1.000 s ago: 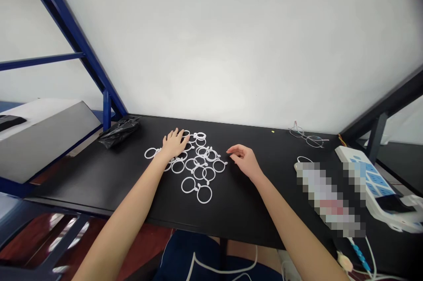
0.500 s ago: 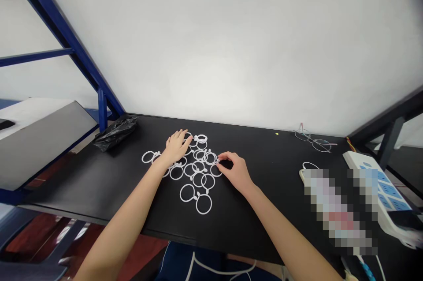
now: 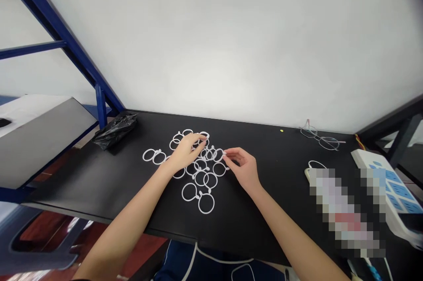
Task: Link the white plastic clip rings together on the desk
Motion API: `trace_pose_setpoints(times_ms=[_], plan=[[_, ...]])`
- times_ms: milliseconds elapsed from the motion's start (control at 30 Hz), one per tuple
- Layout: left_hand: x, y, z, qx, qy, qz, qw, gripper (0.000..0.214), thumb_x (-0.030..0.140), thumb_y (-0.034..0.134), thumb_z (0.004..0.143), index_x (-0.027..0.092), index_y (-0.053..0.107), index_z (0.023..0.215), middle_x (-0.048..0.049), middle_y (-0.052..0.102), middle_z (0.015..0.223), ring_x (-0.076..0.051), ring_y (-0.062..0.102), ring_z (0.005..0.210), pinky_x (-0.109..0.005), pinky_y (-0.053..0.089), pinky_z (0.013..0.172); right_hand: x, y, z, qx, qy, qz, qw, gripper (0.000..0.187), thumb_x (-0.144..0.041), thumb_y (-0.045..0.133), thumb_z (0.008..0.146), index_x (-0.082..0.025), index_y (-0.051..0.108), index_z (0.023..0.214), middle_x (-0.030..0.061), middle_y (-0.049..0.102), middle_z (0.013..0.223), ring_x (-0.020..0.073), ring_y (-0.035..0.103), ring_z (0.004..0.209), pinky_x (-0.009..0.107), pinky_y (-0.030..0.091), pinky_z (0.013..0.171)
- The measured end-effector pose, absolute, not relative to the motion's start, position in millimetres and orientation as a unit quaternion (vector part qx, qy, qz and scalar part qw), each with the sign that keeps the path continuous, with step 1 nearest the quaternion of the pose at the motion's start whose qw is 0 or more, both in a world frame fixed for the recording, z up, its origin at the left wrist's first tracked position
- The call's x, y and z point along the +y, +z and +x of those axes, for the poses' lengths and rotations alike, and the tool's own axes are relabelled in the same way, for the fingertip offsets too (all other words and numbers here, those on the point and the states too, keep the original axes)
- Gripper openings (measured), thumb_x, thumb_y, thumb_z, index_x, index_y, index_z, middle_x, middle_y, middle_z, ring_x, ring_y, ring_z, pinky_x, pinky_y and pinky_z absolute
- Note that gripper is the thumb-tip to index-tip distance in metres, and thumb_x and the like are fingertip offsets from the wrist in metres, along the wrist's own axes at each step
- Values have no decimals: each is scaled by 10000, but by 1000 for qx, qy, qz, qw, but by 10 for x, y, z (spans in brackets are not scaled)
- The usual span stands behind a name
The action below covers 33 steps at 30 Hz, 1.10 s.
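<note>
On the black table (image 3: 99, 184), a cluster of white plastic rings (image 3: 198, 170) lies mid-surface. Left hand (image 3: 187, 153) rests on the cluster, fingers loosely spread; right hand (image 3: 243, 168) pinches a ring at its right edge. No legible writing appears; power strip (image 3: 383, 184) markings are unreadable.

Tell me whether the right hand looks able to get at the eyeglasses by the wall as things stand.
Probably yes. The right hand rests at the white rings, and the black table between it and the eyeglasses looks bare; the power strip lies off to the side.
</note>
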<state>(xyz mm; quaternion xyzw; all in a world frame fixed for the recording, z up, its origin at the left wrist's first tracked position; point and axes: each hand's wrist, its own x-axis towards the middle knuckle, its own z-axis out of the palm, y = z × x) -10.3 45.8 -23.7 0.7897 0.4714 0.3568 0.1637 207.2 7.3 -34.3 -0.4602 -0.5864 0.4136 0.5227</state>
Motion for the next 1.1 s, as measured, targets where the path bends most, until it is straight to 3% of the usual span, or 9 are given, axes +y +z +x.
trace_pose_setpoints(times_ms=[200, 367, 600, 800, 1100], plan=[[383, -206, -11, 441, 378, 788, 205, 259, 366, 495, 944, 198, 647, 1068, -73, 690, 1075, -214, 638, 1012, -363, 497, 919, 68, -296, 2092, -498, 397, -479, 604, 215, -346, 776, 718, -200, 655, 818, 61, 725, 832, 216, 712, 804, 378, 596, 811], [264, -136, 134, 410, 372, 779, 294, 391, 411, 546, 920, 187, 584, 1237, -95, 664, 1161, -224, 625, 1080, -348, 512, 916, 57, -255, 2110, -461, 455, -477, 595, 293, -361, 828, 645, -199, 636, 796, 54, 728, 821, 236, 720, 839, 395, 604, 802], [203, -105, 234, 402, 340, 770, 360, 323, 432, 561, 902, 174, 673, 1062, -60, 687, 944, -188, 630, 858, -301, 511, 759, 36, -233, 2093, -428, 534, -441, 580, 317, -340, 876, 573, -197, 662, 758, 27, 728, 778, 201, 710, 766, 359, 601, 766], [267, -96, 166, 383, 330, 731, 458, 362, 450, 563, 899, 141, 678, 1049, -81, 704, 995, -193, 637, 902, -297, 491, 792, 20, -237, 2057, -446, 579, -427, 532, 274, -411, 832, 654, -186, 734, 775, 22, 723, 713, 163, 683, 672, 336, 582, 725], [274, -68, 154, 348, 332, 743, 466, 308, 398, 561, 911, 140, 671, 1038, -67, 692, 976, -175, 628, 889, -284, 486, 788, 6, -271, 2046, -443, 586, -403, 545, 192, -369, 825, 679, -202, 747, 734, 18, 737, 713, 163, 685, 693, 323, 566, 724]])
